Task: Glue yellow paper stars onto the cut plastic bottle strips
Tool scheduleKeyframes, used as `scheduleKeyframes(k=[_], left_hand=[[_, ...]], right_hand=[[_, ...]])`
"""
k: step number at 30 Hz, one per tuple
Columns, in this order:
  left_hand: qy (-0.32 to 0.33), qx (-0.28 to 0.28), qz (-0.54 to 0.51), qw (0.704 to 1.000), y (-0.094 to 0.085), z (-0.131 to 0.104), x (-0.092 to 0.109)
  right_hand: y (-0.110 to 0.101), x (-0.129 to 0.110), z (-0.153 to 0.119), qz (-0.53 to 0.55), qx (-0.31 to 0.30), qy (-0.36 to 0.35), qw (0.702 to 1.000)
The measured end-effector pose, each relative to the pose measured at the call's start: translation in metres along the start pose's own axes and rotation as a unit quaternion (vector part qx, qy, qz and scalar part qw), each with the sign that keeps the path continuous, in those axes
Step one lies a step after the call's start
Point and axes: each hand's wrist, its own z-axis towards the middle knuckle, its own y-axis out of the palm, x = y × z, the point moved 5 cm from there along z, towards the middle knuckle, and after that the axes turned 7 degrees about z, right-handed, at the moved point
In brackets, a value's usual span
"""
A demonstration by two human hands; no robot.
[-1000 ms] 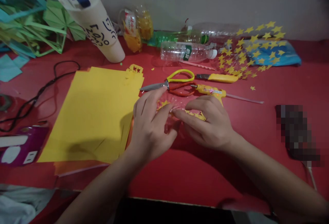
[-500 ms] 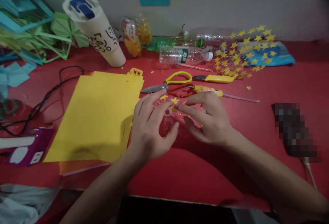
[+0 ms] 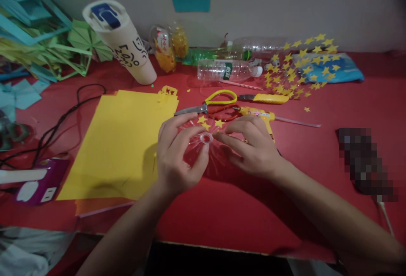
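A clear plastic piece with a round ring (image 3: 206, 138) at its centre and thin strips spreading outward lies between my hands. My left hand (image 3: 179, 157) is at its left side, thumb and fingers around the ring's edge, closed on the piece. My right hand (image 3: 253, 147) is on its right, fingers curved, index fingertip beside the ring; whether it pinches a strip is too small to tell. Several yellow stars (image 3: 219, 123) sit on the strips just behind the ring. Behind my hands are yellow-and-red-handled scissors (image 3: 222, 97) and a yellow glue gun (image 3: 253, 111).
Yellow paper sheets (image 3: 123, 140) lie at left, beside a black cable and a purple box (image 3: 47, 183). A white tumbler (image 3: 127, 47), plastic bottles (image 3: 225, 70), a yellow cutter (image 3: 269, 98) and a star-covered piece (image 3: 292, 73) stand behind. A pixelated dark object (image 3: 364, 162) lies right.
My left hand has shifted slightly left and its thumb has moved in to the ring. The ring and stars show more plainly. The whole view has shifted slightly.
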Motion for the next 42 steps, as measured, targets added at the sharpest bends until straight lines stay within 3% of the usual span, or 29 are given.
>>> scheduleKeyframes(k=[10,15,19,23,31,37,42], left_hand=[[-0.044,-0.024,-0.020,0.999,0.001,0.002,-0.023],[-0.050,-0.018,-0.038,0.998,-0.002,0.004,-0.026],[-0.046,-0.012,-0.032,0.998,-0.010,0.006,-0.028],[-0.102,-0.041,-0.050,0.993,-0.009,0.004,-0.044],[-0.311,-0.076,-0.188,0.929,0.000,-0.008,-0.095],[-0.434,-0.178,-0.316,0.824,0.027,-0.021,-0.097],[-0.424,-0.179,-0.274,0.844,0.027,-0.022,-0.099]], right_hand=[[-0.028,0.010,0.010,0.052,-0.017,0.077,0.995],[-0.042,-0.001,0.020,0.049,-0.044,0.082,0.994],[-0.036,-0.017,0.017,0.070,-0.097,0.093,0.988],[-0.025,-0.026,0.007,0.047,-0.109,0.143,0.983],[-0.007,-0.033,-0.002,-0.028,-0.059,0.167,0.984],[0.013,-0.031,-0.010,-0.086,-0.111,0.146,0.979],[0.011,-0.028,-0.013,-0.117,-0.085,0.153,0.978]])
